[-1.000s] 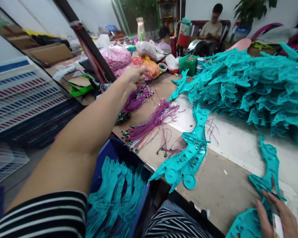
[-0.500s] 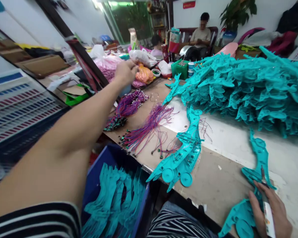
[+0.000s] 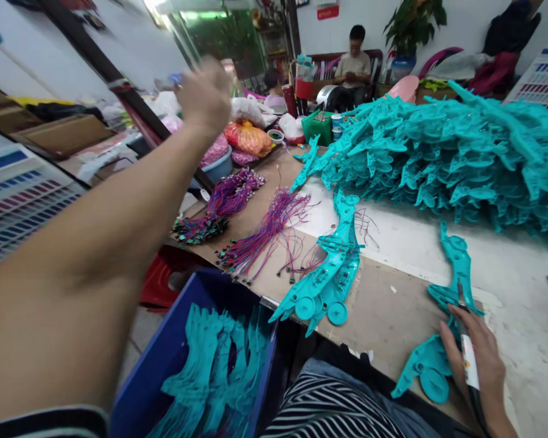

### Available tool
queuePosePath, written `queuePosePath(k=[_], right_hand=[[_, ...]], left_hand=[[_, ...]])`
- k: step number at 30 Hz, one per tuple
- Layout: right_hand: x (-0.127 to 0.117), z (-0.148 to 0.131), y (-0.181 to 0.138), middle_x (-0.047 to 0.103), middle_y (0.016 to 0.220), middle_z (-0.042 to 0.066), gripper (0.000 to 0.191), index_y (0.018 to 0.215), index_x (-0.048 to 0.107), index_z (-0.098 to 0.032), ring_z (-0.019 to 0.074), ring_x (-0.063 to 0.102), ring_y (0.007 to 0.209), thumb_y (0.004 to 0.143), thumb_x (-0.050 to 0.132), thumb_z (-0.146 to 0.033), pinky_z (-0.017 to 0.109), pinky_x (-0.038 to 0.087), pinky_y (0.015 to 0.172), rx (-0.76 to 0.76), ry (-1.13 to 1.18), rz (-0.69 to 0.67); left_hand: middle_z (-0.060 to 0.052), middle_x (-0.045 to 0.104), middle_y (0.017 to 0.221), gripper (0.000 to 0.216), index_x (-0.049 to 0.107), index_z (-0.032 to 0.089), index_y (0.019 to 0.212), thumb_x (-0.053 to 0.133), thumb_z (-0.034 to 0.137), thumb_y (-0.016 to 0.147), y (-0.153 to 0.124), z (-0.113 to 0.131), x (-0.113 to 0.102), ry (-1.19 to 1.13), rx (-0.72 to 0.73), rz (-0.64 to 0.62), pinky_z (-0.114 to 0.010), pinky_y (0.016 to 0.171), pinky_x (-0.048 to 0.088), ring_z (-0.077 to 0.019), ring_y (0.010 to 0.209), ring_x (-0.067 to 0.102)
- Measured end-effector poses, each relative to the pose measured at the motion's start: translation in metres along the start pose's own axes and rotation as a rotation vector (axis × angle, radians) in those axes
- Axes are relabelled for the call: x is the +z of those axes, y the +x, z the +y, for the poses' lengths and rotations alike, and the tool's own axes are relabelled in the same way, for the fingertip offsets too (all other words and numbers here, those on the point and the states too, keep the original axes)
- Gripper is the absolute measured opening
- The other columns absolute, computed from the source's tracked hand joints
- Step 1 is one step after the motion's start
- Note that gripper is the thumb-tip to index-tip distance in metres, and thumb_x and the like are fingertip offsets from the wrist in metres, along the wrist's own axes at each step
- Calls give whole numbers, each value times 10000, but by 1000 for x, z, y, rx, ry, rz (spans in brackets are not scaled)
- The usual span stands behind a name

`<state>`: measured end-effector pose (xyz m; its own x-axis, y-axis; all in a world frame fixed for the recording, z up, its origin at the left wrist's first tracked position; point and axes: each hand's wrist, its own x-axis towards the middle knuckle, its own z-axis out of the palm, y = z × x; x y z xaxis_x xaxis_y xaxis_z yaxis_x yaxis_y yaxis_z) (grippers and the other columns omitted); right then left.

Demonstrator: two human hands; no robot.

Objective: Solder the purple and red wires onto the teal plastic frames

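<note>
My left hand (image 3: 206, 92) is raised high above the far left of the table, over the bags; it is smeared by motion and I cannot make out its fingers. My right hand (image 3: 477, 360) rests at the table's near right edge, closed round a white pen-like tool (image 3: 466, 359) with a dark tip. It lies on a teal plastic part (image 3: 442, 316). Another teal part with wheels (image 3: 331, 274) lies mid-table with thin wires on it. Bundles of purple and red wires (image 3: 267, 228) lie to its left.
A big heap of teal parts (image 3: 438, 158) fills the table's far right. A blue bin (image 3: 164, 359) with teal parts stands below the near edge. Bags (image 3: 246, 137), a basin and a green box (image 3: 318, 125) crowd the far end. A person (image 3: 354, 64) sits at the back.
My left hand has lifted up and leftward from the purple wire bundles into the air. The view has shifted left. My right hand stays on the teal part with the tool.
</note>
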<state>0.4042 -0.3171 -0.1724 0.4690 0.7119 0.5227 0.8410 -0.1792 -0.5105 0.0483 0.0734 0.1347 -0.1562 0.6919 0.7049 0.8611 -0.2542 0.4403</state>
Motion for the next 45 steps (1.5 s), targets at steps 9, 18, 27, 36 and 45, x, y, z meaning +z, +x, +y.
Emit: queuePosePath(k=[9,18,27,36,45], right_hand=[[2,8,-1,627,1295,144,506,1260,620,-196,324,603,1210,947,473,-566,506,498,1027,-67,20,19],[-8,-2,4,677,1261,108,368,1276,622,-218,271,639,1195,956,553,-385,441,533,1023,-163,-16,99],[-102,-66,67,656,1325,127,376,1243,551,-256,276,599,1282,888,675,-257,523,459,1123,-169,424,416],[-98,-73,44,690,814,-30,391,1078,515,-248,96,621,531,808,756,-394,204,512,444,358,1116,-250],[-123,-31,92,716,877,14,234,1080,633,-228,135,648,714,855,674,-282,259,519,646,-35,350,-249]], left_hand=[[33,726,843,170,655,35,987,613,198,962,0,-1,8,43,-91,-60,-227,801,379,-93,791,472],[83,417,552,389,673,18,1020,431,322,1005,-68,92,-55,-422,194,-474,-239,692,353,27,562,365],[41,417,503,280,723,168,820,664,441,852,-229,189,-37,-949,147,-1347,-238,445,199,-72,441,325],[58,467,619,472,610,206,1055,801,486,727,-301,185,-7,-1239,-186,-1654,-228,518,247,-90,557,374],[45,444,577,471,656,143,759,802,586,695,-341,158,5,-1176,-426,-1765,-228,491,178,-57,510,309]])
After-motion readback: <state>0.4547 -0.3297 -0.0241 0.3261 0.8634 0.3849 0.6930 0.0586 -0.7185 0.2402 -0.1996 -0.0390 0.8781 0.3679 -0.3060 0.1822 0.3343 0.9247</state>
